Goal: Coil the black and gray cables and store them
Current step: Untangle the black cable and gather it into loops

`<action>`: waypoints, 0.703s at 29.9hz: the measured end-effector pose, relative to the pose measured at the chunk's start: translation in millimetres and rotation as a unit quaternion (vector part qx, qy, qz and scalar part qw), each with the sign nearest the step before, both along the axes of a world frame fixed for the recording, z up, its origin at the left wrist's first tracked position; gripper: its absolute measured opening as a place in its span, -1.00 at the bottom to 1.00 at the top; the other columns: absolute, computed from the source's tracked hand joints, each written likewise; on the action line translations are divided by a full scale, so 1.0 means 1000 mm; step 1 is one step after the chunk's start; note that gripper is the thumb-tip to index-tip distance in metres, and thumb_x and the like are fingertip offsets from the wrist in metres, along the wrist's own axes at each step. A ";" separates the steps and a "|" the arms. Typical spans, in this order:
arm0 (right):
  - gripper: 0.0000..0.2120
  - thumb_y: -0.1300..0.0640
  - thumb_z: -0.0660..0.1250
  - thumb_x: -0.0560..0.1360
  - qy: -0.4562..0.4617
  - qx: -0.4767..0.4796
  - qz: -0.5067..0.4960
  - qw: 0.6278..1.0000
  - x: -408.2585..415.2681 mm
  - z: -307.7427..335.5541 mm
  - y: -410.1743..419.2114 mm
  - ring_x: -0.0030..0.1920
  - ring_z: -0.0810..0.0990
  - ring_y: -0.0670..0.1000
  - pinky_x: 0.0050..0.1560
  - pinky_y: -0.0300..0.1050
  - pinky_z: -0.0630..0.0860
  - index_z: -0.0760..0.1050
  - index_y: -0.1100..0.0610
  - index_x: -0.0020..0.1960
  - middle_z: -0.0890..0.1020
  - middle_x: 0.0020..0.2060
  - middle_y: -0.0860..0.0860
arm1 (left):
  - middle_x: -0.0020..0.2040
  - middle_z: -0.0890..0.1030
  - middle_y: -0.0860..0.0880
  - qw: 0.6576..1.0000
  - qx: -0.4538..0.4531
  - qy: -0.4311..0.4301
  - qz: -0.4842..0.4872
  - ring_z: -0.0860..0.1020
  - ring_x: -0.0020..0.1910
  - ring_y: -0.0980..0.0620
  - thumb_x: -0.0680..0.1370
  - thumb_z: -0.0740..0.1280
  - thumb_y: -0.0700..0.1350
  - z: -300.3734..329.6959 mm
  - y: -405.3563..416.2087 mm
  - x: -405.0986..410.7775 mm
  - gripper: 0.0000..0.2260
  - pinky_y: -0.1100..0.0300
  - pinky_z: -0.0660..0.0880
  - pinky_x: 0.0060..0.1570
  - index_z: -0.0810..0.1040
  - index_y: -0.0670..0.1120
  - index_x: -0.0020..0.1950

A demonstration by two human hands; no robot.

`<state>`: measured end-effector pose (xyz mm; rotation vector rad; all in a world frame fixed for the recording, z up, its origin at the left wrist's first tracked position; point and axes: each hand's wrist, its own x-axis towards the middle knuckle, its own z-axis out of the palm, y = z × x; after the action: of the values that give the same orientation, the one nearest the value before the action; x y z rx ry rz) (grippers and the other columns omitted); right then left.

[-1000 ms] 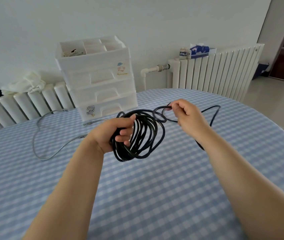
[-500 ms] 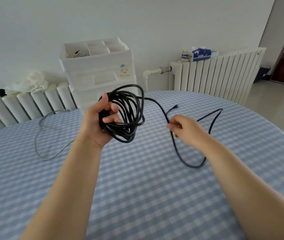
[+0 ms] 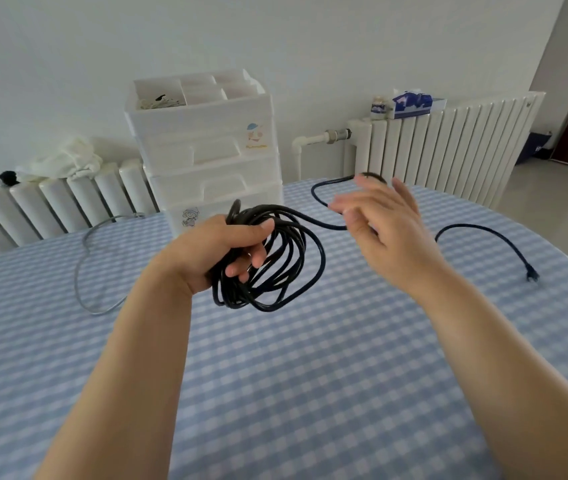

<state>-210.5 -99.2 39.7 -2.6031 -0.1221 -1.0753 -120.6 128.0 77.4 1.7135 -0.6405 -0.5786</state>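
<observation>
Checked blue tablecloth (image 3: 275, 375) fills the lower frame. White drawer unit (image 3: 206, 161) stands at upper centre, radiator (image 3: 449, 147) to its right. Centre frame, the left hand (image 3: 213, 254) grips the coiled black cable (image 3: 275, 265), fingers curled round the loops. Right hand (image 3: 386, 230) blurred, fingers spread, loose cable running behind it. Gray cable (image 3: 81, 268) lies at left on the cloth.
</observation>
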 end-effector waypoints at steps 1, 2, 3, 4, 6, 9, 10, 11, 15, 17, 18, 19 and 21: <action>-0.55 -0.15 0.01 0.61 0.040 -0.037 -0.025 0.998 -0.001 0.002 0.002 0.28 0.50 0.01 0.51 -0.06 -0.08 0.61 0.04 0.06 0.66 0.09 -0.03 | -0.65 0.30 -0.03 1.000 0.005 -0.005 -0.014 0.27 -0.56 -0.05 0.48 0.38 0.02 0.000 0.002 0.001 -0.61 0.26 0.40 -0.49 0.47 -0.16 -0.48; -0.56 -0.16 0.04 0.61 0.098 -0.052 -0.043 0.993 -0.004 0.004 0.003 0.18 0.56 0.03 0.49 -0.12 -0.03 0.62 0.06 -0.02 0.70 -0.04 -0.01 | -0.65 0.29 -0.04 1.000 0.002 -0.003 -0.024 0.28 -0.56 -0.05 0.47 0.36 0.04 0.001 0.003 0.002 -0.60 0.26 0.40 -0.49 0.46 -0.14 -0.50; -0.55 -0.19 0.07 0.59 0.167 -0.043 -0.048 0.984 -0.006 0.005 0.003 0.11 0.58 0.03 0.39 -0.18 0.15 0.60 0.08 -0.08 0.70 -0.13 -0.03 | -0.62 0.27 -0.08 0.999 -0.012 0.008 -0.033 0.28 -0.58 -0.03 0.46 0.35 0.06 0.000 0.006 0.004 -0.60 0.24 0.39 -0.49 0.46 -0.13 -0.50; -0.53 -0.23 0.06 0.57 0.228 -0.022 -0.045 0.972 -0.006 0.005 0.002 0.05 0.59 -0.02 0.16 -0.21 0.34 0.59 0.07 -0.10 0.69 -0.17 -0.07 | -0.56 0.24 -0.11 0.998 -0.033 0.027 -0.042 0.30 -0.61 0.01 0.44 0.38 0.08 0.000 0.008 0.007 -0.60 0.23 0.38 -0.48 0.45 -0.13 -0.49; -0.53 -0.26 0.02 0.57 0.272 0.010 -0.030 0.962 -0.006 0.003 0.000 -0.03 0.59 -0.11 -0.09 -0.30 0.39 0.59 -0.01 -0.07 0.65 -0.15 -0.14 | -0.43 0.13 -0.13 0.992 -0.083 0.077 -0.055 0.31 -0.66 0.10 0.38 0.47 0.10 -0.002 0.011 0.012 -0.61 0.24 0.37 -0.48 0.45 -0.12 -0.47; -0.56 -0.16 -0.02 0.62 0.228 -0.036 -0.015 0.973 -0.001 -0.003 -0.002 0.33 0.37 -0.06 0.32 -0.21 0.19 0.57 -0.01 0.16 0.53 0.22 -0.12 | -0.47 0.31 -0.07 0.975 -0.157 0.143 -0.064 0.26 -0.68 0.18 0.41 0.47 0.03 -0.005 0.009 0.014 -0.67 0.29 0.37 -0.53 0.46 -0.08 -0.45; -0.55 -0.13 -0.04 0.63 0.237 -0.049 -0.024 0.970 0.001 -0.003 -0.004 0.44 0.22 -0.05 0.42 -0.16 0.05 0.52 0.01 0.27 0.42 0.36 -0.10 | -0.47 0.40 -0.01 0.968 -0.180 0.162 -0.065 0.26 -0.68 0.20 0.37 0.51 0.02 -0.005 0.008 0.013 -0.70 0.30 0.37 -0.54 0.48 -0.07 -0.42; -0.53 -0.13 -0.06 0.63 0.258 -0.058 -0.032 0.964 0.002 -0.003 -0.005 0.50 0.11 -0.05 0.48 -0.11 -0.07 0.47 0.02 0.33 0.34 0.44 -0.09 | -0.46 0.44 0.02 0.961 -0.201 0.178 -0.066 0.27 -0.68 0.20 0.31 0.54 0.05 -0.006 0.007 0.013 -0.70 0.30 0.37 -0.54 0.49 -0.07 -0.39; -0.34 -0.29 -0.13 0.57 0.335 -0.028 -0.066 0.940 0.006 -0.008 -0.011 0.39 0.37 0.01 0.45 -0.16 -0.28 0.61 0.09 0.08 0.68 0.01 0.05 | -0.46 0.44 0.04 0.954 -0.229 0.193 -0.009 0.25 -0.68 0.20 0.43 0.37 0.05 -0.002 0.006 0.010 -0.73 0.32 0.35 -0.55 0.46 -0.08 -0.38; -0.29 -0.40 -0.11 0.50 0.327 0.031 -0.080 0.941 0.006 -0.005 -0.012 0.20 0.53 -0.01 0.32 -0.06 0.20 0.64 0.07 -0.07 0.69 -0.28 -0.01 | -0.46 0.43 0.04 0.945 -0.248 0.209 0.028 0.23 -0.67 0.20 0.48 0.29 0.02 0.002 0.006 0.008 -0.73 0.33 0.33 -0.55 0.41 -0.08 -0.36; -0.30 -0.43 -0.10 0.47 0.321 0.056 -0.077 0.942 0.005 -0.003 -0.013 0.04 0.60 -0.06 0.12 -0.07 0.39 0.63 0.04 -0.12 0.67 -0.33 -0.04 | -0.45 0.43 0.05 0.938 -0.265 0.222 0.044 0.24 -0.67 0.20 0.48 0.29 0.02 0.002 0.006 0.009 -0.74 0.34 0.33 -0.55 0.39 -0.08 -0.34; -0.32 -0.43 -0.09 0.47 0.318 0.077 -0.072 0.942 0.004 -0.002 -0.014 -0.10 0.61 -0.10 -0.04 -0.11 0.43 0.61 0.01 -0.16 0.67 -0.33 -0.07 | -0.45 0.44 0.06 0.928 -0.285 0.235 0.057 0.24 -0.66 0.21 0.48 0.30 0.01 0.002 0.008 0.012 -0.75 0.34 0.34 -0.54 0.38 -0.07 -0.32; -0.37 -0.37 -0.09 0.53 0.334 0.102 -0.059 0.935 0.003 -0.004 -0.016 -0.16 0.60 -0.11 -0.10 -0.13 0.41 0.59 0.00 -0.23 0.67 -0.27 -0.12 | -0.43 0.49 0.08 0.895 -0.342 0.271 0.089 0.27 -0.66 0.21 0.51 0.30 -0.01 0.004 0.012 0.016 -0.78 0.37 0.37 -0.52 0.36 -0.05 -0.27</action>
<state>-207.9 -115.5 36.0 -2.6462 0.2898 -0.1690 -104.2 140.1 81.0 0.8735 -0.2270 -0.5763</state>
